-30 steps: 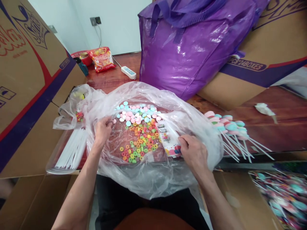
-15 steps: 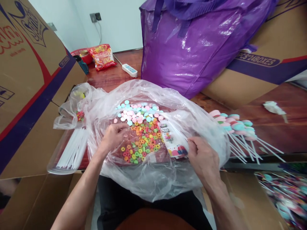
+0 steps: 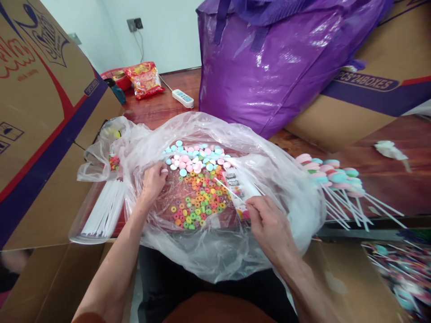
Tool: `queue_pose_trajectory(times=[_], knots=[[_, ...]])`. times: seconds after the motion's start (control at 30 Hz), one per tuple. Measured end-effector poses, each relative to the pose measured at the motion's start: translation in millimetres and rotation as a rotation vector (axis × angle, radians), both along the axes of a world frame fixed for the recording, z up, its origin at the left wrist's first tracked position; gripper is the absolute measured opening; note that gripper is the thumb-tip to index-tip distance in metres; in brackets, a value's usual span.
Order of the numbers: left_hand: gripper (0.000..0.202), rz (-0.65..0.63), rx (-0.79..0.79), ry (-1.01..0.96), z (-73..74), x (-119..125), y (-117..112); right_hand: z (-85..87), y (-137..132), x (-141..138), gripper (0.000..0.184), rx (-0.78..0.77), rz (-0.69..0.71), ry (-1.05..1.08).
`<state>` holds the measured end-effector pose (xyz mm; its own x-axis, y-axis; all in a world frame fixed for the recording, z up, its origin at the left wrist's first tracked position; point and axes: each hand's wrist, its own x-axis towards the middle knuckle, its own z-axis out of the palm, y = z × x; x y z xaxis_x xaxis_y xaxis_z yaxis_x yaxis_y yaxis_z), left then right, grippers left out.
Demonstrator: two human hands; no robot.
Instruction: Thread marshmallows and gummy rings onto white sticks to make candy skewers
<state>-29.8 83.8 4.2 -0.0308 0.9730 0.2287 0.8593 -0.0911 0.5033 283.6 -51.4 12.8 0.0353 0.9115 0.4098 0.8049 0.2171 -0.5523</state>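
Observation:
My left hand (image 3: 154, 183) is closed at the left of the sweets, with a small pink candy disc (image 3: 164, 171) pinched at its fingertips. In my right hand (image 3: 267, 222) a thin white stick (image 3: 229, 189) is pinched near one end, and its free end points up and left over the candy rings. Both hands are over a spread clear plastic bag (image 3: 215, 258). On it lie pastel candy discs (image 3: 183, 159) in pink, blue and white, and nearer me many coloured candy rings (image 3: 198, 199). A printed white packet (image 3: 235, 181) lies partly behind the stick and my right hand.
White sticks (image 3: 103, 211) lie in a clear container at left. Candy skewers (image 3: 340, 177) rest at right, above a box of wrapped sweets (image 3: 400, 278). A purple bag (image 3: 269, 76) and cartons (image 3: 43, 134) stand around. A power strip (image 3: 182, 98) lies behind.
My left hand has drawn back left and now shows a pink candy disc. My right hand has moved left across the packet, and a white stick now shows in it.

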Motion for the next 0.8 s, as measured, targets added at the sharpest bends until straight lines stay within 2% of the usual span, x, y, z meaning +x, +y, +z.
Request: queue_pose_trajectory(times=[0.07,0.13,0.3,0.4,0.5,0.57,0.7,0.8], knots=[[0.022,0.053,0.053,-0.047,2.3,5,2,-2.1,0,-8,0.019,-0.011,0.026,0.026],[0.022,0.049,0.117,-0.057,4.4,14,6,-2.2,-1,-14,0.018,-0.013,0.058,0.035],[0.027,-0.173,0.155,0.043,2.0,30,13,4.0,-2,-20,0.017,0.001,0.118,0.052],[0.03,-0.24,0.141,0.082,-5.0,25,8,7.2,-3,-21,0.017,-0.019,0.141,0.082],[0.031,-0.23,0.125,0.082,-8.8,18,4,7.3,-2,-25,0.017,-0.027,0.153,0.126],[0.031,-0.213,0.109,0.054,-6.1,16,2,6.3,-1,-29,0.017,-0.03,0.158,0.161],[0.03,-0.094,0.101,-0.152,8.3,24,-7,4.9,-1,-39,0.019,-0.087,0.197,0.232],[0.031,-0.052,0.005,-0.498,14.4,35,-25,3.5,-2,-45,0.019,-0.163,0.234,0.298]])
